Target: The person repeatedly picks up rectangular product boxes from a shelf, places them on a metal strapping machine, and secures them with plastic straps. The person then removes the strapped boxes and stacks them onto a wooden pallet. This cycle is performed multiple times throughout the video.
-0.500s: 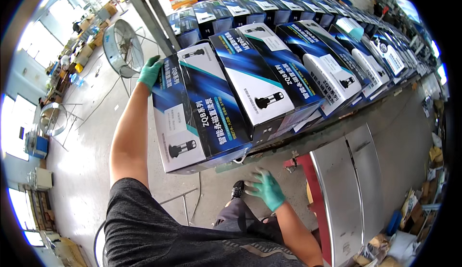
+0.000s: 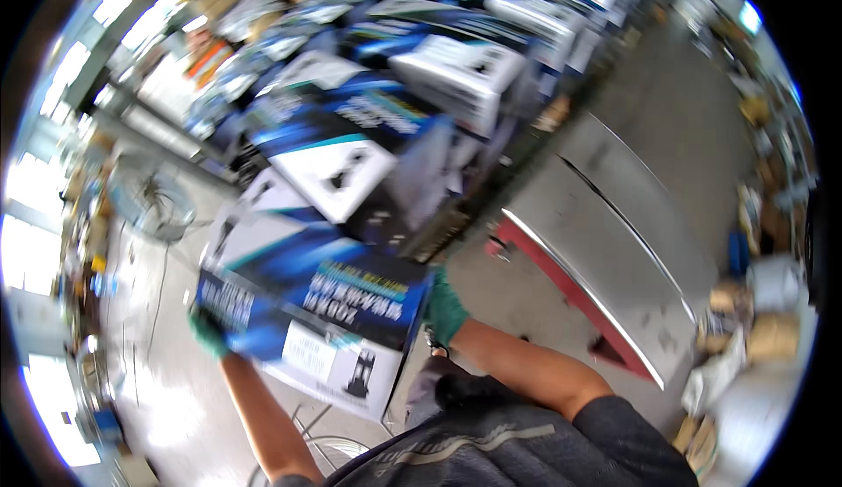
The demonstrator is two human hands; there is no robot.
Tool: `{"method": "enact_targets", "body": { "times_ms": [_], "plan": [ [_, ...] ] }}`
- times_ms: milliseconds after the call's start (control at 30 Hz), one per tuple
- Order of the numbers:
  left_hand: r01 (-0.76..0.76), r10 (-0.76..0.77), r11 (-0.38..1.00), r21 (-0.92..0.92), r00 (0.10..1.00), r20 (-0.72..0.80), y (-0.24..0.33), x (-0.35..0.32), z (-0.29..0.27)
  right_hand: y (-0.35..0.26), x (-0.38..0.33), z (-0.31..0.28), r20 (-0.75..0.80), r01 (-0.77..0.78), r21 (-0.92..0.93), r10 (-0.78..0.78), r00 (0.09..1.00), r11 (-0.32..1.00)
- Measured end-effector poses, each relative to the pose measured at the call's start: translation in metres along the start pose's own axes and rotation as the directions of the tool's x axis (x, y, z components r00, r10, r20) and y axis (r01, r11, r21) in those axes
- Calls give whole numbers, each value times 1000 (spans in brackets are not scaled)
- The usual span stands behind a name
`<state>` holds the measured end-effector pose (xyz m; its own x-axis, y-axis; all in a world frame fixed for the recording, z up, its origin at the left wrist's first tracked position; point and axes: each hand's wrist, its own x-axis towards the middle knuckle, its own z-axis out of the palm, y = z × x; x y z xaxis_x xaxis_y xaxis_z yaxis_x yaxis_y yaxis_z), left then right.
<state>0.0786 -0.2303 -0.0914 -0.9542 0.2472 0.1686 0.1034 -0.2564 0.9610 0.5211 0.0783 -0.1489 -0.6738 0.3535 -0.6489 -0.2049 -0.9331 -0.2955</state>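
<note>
- Between the two gloved hands: blue-and-white carton (image 2: 303,303), angled across the body, seen over the floor (image 2: 167,390) on the near side of the packed cartons.
- Left hand (image 2: 207,333), green glove: at carton's left end. Fingers curved against it, holding; tips partly hidden and blurred, exact curl can't be told.
- Right hand (image 2: 445,307), green glove: against carton's right end, opposite the left. Palm side toward the box, also holding; most fingers out of sight, can't tell how far they reach underneath.
- Step in hand, my call: two-handed hold of one carton, weight likely shared by both ends. Looks like mid-handling.
- Neighbour carton (image 2: 346,175): just beyond the held one, overlapping it in view. Touching or apart, can't tell, too blurred.
- Other cartons (image 2: 460,70): similar print, spread behind toward the far end.
- To the right: grey metal panel with red side (image 2: 605,241), apart from the carton.
- Far left: round floor fan (image 2: 151,197), well away from both hands.
- Next move calls for, judged: firm pressure from both ends, carton kept level, its corner off the neighbour. Smooth sides could slip through gloves if one hand eases first. Footing matters too; carton hides some floor.
</note>
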Motion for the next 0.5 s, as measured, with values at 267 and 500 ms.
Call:
{"method": "enact_targets", "body": {
  "times_ms": [267,500],
  "plan": [
    [272,-333,940,-205,860,-387,89,-297,177,-69,-116,-127,63,94,379,-127,990,921],
    [494,-516,820,-289,856,-1,13,-429,373,-184,-201,-326,68,451,355,-503,861,819]
  ]
}}
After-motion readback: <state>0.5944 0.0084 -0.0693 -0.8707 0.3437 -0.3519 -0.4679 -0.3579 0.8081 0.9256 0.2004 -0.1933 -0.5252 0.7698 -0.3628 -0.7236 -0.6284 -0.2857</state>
